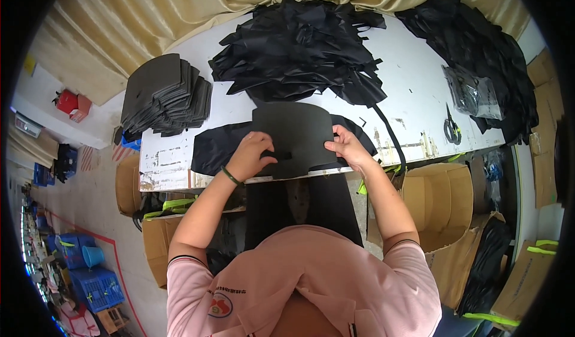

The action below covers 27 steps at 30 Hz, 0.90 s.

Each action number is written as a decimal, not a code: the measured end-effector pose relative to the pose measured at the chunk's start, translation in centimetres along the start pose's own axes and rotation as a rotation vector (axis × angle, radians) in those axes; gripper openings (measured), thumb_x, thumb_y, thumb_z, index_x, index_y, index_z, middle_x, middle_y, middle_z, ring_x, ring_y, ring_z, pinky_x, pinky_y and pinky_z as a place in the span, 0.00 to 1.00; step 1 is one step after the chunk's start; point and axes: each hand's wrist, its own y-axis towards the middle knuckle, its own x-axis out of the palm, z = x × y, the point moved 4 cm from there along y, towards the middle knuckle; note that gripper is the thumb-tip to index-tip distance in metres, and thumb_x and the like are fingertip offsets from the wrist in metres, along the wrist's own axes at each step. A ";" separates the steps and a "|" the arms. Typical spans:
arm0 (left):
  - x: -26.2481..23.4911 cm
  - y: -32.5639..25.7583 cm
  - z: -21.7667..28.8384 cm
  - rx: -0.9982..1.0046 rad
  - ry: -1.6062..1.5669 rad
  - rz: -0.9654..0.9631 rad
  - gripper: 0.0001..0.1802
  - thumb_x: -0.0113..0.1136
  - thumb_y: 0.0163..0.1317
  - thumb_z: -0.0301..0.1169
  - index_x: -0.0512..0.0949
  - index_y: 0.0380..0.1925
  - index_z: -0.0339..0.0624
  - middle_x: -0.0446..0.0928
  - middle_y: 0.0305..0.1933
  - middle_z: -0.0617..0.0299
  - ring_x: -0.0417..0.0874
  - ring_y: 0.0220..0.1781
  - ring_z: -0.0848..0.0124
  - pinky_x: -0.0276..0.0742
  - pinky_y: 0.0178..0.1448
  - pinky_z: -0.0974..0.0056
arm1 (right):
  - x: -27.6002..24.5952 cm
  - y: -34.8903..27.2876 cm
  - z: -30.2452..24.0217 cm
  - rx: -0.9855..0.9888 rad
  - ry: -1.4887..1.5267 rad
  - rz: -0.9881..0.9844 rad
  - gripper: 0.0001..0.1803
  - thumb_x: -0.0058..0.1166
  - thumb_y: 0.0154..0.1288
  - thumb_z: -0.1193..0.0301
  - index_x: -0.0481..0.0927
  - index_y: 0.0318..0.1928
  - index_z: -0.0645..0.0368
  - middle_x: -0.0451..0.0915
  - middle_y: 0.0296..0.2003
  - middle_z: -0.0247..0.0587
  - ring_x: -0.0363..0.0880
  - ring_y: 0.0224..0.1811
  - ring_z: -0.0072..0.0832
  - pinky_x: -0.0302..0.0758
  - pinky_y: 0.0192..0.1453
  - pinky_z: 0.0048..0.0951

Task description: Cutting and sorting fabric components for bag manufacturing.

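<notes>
Between my hands is a dark grey foam sheet with a rounded top edge and a small slot near its lower left. My right hand pinches its right edge, thumb on the front face. At the left edge, my left hand is curled with the thumb apart from the fingers, beside the slot; the fingertips seem to grip the sheet's edge. Under the sheet, a flat black fabric piece lies along the table's front and shows on both sides. A green bangle circles my left wrist.
A stack of similar grey sheets stands at the table's left. Black fabric pieces are heaped at the back, with another pile on the right. Scissors lie near a clear plastic bag. Open cardboard boxes sit below the table edge.
</notes>
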 end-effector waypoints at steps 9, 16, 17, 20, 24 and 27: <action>-8.4 -6.1 -7.1 -0.470 -0.390 -0.299 0.17 0.74 0.47 0.26 0.70 0.19 0.40 0.66 0.20 0.73 0.64 0.26 0.82 0.62 0.29 0.71 | -6.2 -0.2 1.7 0.115 -0.397 0.149 0.14 0.61 0.61 0.72 0.72 0.45 0.56 0.72 0.24 0.26 0.66 0.22 0.15 0.64 0.22 0.20; -9.8 -12.8 -13.4 -0.757 -0.379 -0.371 0.16 0.73 0.47 0.22 0.71 0.18 0.41 0.71 0.19 0.72 0.68 0.24 0.82 0.65 0.28 0.72 | -9.9 -1.4 2.8 0.036 -0.496 0.256 0.15 0.61 0.61 0.73 0.72 0.46 0.57 0.74 0.26 0.29 0.68 0.24 0.17 0.65 0.22 0.21; -9.9 -13.3 -14.2 -0.835 -0.339 -0.408 0.16 0.74 0.46 0.23 0.71 0.18 0.41 0.71 0.19 0.71 0.69 0.23 0.80 0.66 0.28 0.71 | -10.6 -1.4 3.3 0.041 -0.511 0.265 0.15 0.62 0.60 0.73 0.72 0.46 0.57 0.74 0.26 0.29 0.68 0.24 0.17 0.65 0.22 0.21; -9.4 -15.4 -16.5 -0.891 -0.345 -0.387 0.14 0.75 0.46 0.27 0.74 0.19 0.39 0.73 0.20 0.69 0.70 0.24 0.79 0.68 0.29 0.69 | -9.5 -1.7 2.4 0.167 -0.497 0.217 0.15 0.62 0.60 0.73 0.72 0.46 0.57 0.72 0.25 0.29 0.67 0.24 0.18 0.65 0.22 0.21; -8.4 -14.1 -14.5 -0.817 0.107 -0.230 0.12 0.74 0.47 0.27 0.76 0.21 0.39 0.75 0.22 0.68 0.72 0.25 0.77 0.71 0.32 0.68 | -9.2 -2.5 1.5 0.136 -0.493 0.252 0.15 0.62 0.60 0.72 0.73 0.46 0.57 0.71 0.24 0.26 0.66 0.22 0.16 0.64 0.21 0.20; -5.3 -9.4 -4.9 -0.647 -0.240 0.195 0.08 0.69 0.52 0.27 0.80 0.29 0.38 0.81 0.29 0.62 0.80 0.32 0.72 0.76 0.39 0.65 | -9.8 -2.8 2.1 0.155 -0.291 0.214 0.15 0.62 0.60 0.71 0.73 0.46 0.57 0.70 0.23 0.24 0.64 0.20 0.13 0.62 0.20 0.18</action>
